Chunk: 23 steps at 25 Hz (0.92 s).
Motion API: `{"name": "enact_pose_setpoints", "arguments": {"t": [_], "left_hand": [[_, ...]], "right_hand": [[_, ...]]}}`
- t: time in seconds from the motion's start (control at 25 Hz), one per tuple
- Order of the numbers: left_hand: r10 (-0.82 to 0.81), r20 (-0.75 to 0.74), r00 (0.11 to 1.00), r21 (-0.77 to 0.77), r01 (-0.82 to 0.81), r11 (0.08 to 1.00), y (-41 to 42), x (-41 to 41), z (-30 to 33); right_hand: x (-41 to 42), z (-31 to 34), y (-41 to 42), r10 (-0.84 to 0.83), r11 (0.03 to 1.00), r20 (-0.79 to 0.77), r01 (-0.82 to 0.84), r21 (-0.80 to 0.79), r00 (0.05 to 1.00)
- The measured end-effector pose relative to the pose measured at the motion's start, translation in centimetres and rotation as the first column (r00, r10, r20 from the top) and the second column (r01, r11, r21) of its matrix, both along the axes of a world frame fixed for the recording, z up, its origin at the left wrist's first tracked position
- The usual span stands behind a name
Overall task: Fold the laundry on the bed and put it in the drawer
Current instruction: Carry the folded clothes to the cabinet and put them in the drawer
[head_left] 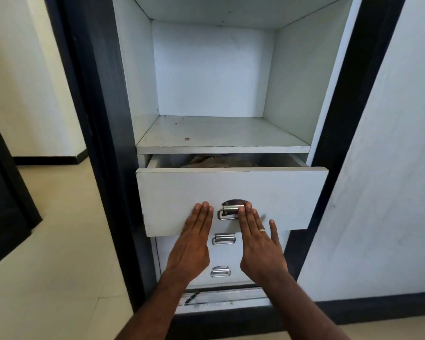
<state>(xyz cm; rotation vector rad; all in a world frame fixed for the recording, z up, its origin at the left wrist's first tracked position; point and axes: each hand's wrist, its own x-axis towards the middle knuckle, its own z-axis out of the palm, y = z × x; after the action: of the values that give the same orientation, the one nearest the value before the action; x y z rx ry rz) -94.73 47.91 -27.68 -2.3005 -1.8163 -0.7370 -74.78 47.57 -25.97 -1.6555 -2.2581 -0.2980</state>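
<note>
Both hands — left hand (194, 241) and right hand (259, 244) — press flat, fingers straight, on the half-open drawer (182, 192) front beside its handle (231, 212) — laundry (214, 160) inside the drawer.

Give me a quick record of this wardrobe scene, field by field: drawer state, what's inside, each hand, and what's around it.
top drawer: pulled partly out of the wardrobe
contents: brownish folded clothes, mostly hidden behind the drawer front
left hand: flat, fingers straight, on the drawer front left of the handle
right hand: flat, fingertips over the metal handle, ring on one finger
lower drawers: two, closed
shelf: above the drawer, a few small specks
</note>
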Motion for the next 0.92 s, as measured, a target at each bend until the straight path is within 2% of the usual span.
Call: {"name": "enact_pose_setpoints", "arguments": {"t": [0.2, 0.44, 0.64, 0.76, 0.8, 0.92], "left_hand": [[0.014, 0.041, 0.999, -0.047, -0.012, 0.999, 4.6, 0.2, -0.1], [-0.071, 0.111, 0.991, -0.083, 0.08, 0.993, 7.5, -1.0, 1.2], [-0.108, 0.161, 0.981, -0.156, 0.134, 0.979, 8.6, -1.3, 2.3], [-0.064, 0.132, 0.989, -0.067, 0.073, 0.995, 7.7, -0.9, 1.1], [-0.05, 0.092, 0.994, -0.095, 0.059, 0.994, 7.1, -0.7, 0.0], [-0.051, -0.127, 0.991, -0.379, -0.001, 0.925, 4.7, -0.9, -4.7]], "right_hand": [[-1.0, -0.5, 4.6, -0.009, 1.0, -0.027, 0.009, -0.009, 1.0], [-2.3, 1.7, 7.0, -0.04, 0.99, 0.081, 0.051, -0.135, 0.996], [-2.8, 2.8, 7.8, -0.074, 0.981, 0.135, 0.097, -0.171, 0.988], [-3.2, 2.8, 7.4, -0.052, 0.986, 0.041, 0.058, -0.159, 0.998], [-3.4, 2.3, 7.2, -0.055, 0.989, -0.007, 0.053, -0.141, 0.998], [-3.7, -1.1, 5.7, -0.065, 0.988, -0.088, 0.052, -0.147, 0.994]]}}
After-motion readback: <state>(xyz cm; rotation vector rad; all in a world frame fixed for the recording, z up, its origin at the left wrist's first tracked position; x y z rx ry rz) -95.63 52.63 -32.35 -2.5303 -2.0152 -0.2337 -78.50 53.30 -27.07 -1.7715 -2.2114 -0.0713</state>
